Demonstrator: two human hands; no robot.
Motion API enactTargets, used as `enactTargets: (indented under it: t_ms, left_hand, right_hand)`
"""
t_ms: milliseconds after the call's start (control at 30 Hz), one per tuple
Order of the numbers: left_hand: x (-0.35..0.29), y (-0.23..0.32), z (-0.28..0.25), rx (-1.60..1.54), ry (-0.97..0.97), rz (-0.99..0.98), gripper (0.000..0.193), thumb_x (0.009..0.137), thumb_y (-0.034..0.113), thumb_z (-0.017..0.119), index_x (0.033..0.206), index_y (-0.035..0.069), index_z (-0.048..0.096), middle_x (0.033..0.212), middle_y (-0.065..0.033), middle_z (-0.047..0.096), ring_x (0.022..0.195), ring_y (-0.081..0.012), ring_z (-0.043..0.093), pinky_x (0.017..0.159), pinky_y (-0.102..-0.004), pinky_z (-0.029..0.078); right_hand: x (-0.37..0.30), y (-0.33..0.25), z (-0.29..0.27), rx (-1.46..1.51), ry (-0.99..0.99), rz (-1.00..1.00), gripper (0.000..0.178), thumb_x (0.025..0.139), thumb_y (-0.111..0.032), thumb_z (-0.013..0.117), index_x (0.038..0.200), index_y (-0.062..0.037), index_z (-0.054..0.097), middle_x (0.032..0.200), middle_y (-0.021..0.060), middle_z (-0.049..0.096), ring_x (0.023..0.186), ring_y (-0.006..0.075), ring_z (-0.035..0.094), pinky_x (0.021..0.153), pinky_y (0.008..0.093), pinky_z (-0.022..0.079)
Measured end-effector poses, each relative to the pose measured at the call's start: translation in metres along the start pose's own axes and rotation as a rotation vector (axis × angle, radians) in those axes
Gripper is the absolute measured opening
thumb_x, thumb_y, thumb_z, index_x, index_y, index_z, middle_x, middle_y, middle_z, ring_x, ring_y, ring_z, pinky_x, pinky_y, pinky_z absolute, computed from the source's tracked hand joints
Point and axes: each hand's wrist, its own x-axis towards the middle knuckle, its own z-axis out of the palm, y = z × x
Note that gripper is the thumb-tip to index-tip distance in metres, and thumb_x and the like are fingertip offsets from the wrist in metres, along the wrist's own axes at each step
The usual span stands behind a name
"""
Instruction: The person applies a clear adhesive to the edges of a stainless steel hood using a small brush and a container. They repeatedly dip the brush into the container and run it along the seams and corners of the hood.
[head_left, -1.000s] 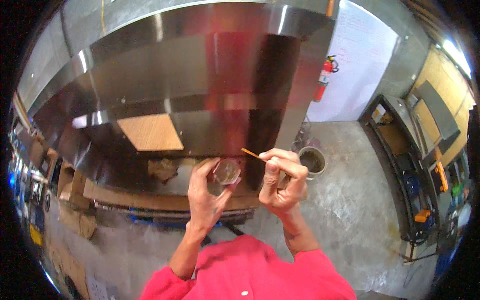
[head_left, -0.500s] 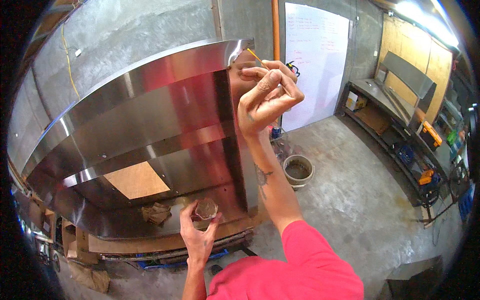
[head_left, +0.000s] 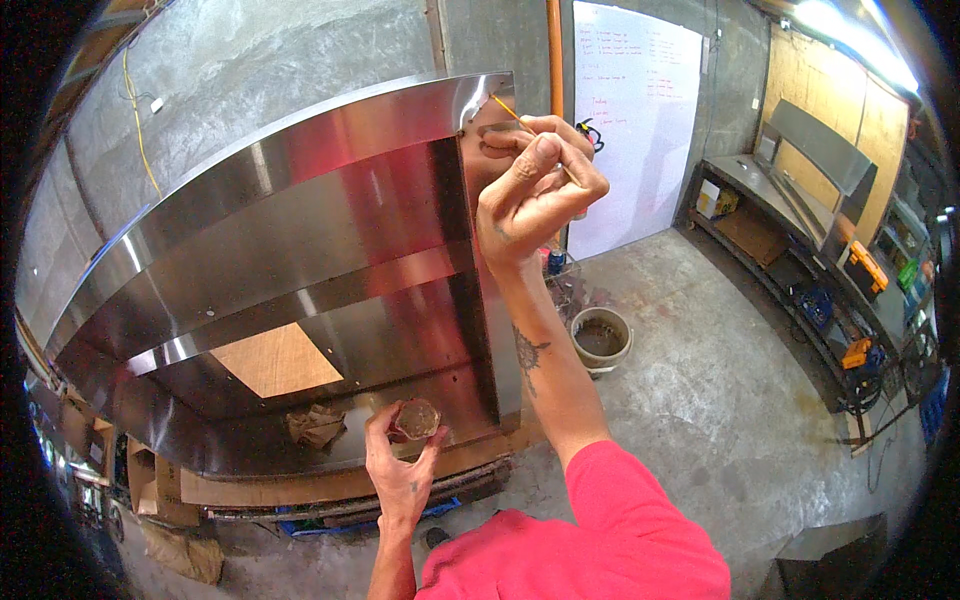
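A large shiny stainless steel box (head_left: 300, 230) with an open front fills the left and middle. Raised at its upper right corner, my right hand (head_left: 535, 190) pinches a thin orange stick (head_left: 511, 111). The stick's far tip meets or almost meets the steel near a row of small dark marks; whether it is a fine brush I cannot tell. Lower down, my left hand (head_left: 400, 470) grips a small clear cup (head_left: 416, 419) between thumb and fingers, in front of the box's lower edge. What the cup holds is hard to make out.
Crumpled brown paper (head_left: 316, 426) and a light wooden panel (head_left: 277, 361) show inside the box. A bucket (head_left: 601, 338) stands on the concrete floor right of my forearm. A whiteboard (head_left: 635, 130) leans at the back wall; a dark workbench (head_left: 760, 235) runs along the right.
The view has shifted very slightly. My right hand tilts a little with the stick, which stays at the same corner. The cup remains in my left hand.
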Motion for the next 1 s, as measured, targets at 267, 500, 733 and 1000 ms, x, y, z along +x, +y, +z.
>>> enactTargets:
  t_ms: [267, 500, 733, 1000]
  left_hand:
    - [0.000, 0.001, 0.002, -0.016, 0.004, -0.003, 0.064, 0.081, 0.013, 0.095, 0.134, 0.001, 0.061, 0.123, -0.0152, 0.067, 0.100, -0.0265, 0.069, 0.088, -0.0374, 0.057]
    - [0.000, -0.003, 0.004, -0.019, 0.002, -0.004, 0.064, 0.081, 0.013, 0.095, 0.135, 0.002, 0.061, 0.121, -0.0146, 0.068, 0.098, -0.0259, 0.068, 0.087, -0.0373, 0.056]
    - [0.016, 0.003, -0.004, 0.007, 0.025, -0.012, 0.064, 0.081, 0.013, 0.095, 0.135, 0.002, 0.062, 0.119, -0.0133, 0.069, 0.096, -0.0248, 0.066, 0.086, -0.0377, 0.055]
    - [0.038, 0.005, -0.004, -0.016, 0.091, 0.125, 0.064, 0.080, 0.007, 0.094, 0.136, 0.004, 0.062, 0.128, -0.0161, 0.068, 0.108, -0.0282, 0.068, 0.091, -0.0382, 0.057]
  right_hand:
    - [0.001, 0.000, -0.002, -0.042, -0.014, -0.010, 0.013, 0.112, 0.001, 0.045, 0.119, -0.0001, 0.034, 0.116, 0.0235, 0.055, 0.083, 0.0181, 0.068, 0.068, 0.0256, 0.067]
    - [-0.001, 0.002, -0.002, 0.033, 0.029, 0.007, 0.015, 0.112, 0.000, 0.046, 0.120, -0.0009, 0.034, 0.115, 0.0242, 0.057, 0.086, 0.0209, 0.068, 0.068, 0.0284, 0.065]
    - [-0.011, -0.053, -0.057, 0.073, -0.252, 0.099, 0.012, 0.114, -0.005, 0.046, 0.121, -0.0035, 0.036, 0.107, 0.0218, 0.065, 0.074, 0.0148, 0.062, 0.069, 0.0251, 0.054]
    - [-0.058, -0.152, -0.133, 0.240, -0.640, 0.575, 0.016, 0.111, -0.005, 0.057, 0.119, -0.0044, 0.043, 0.116, 0.0214, 0.065, 0.070, 0.0107, 0.058, 0.063, 0.0238, 0.051]
